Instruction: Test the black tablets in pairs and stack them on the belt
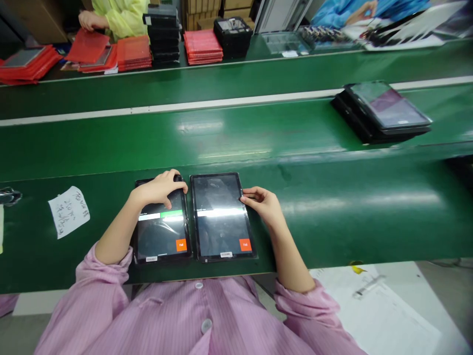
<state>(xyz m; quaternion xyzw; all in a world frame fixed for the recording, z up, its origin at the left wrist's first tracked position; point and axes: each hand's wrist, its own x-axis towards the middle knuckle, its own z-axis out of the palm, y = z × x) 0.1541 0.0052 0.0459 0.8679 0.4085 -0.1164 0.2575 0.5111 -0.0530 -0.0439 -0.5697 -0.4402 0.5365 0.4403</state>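
Note:
Two black tablets lie side by side on the green bench in front of me. My left hand (161, 189) rests curled over the top of the left tablet (162, 231), fingers gripping its upper edge. That screen shows a green bar and an orange button. My right hand (263, 203) touches the right edge of the right tablet (220, 217), fingers bent together against its side. This screen shows a white bar and an orange button.
A stack of black tablets (380, 112) sits on the green conveyor at the right. A white handwritten note (69, 210) is stuck at the left. Red trays (203, 47) and black stacks (162, 34) stand at the back, where a person in yellow (118, 17) works. White papers (384, 310) lie lower right.

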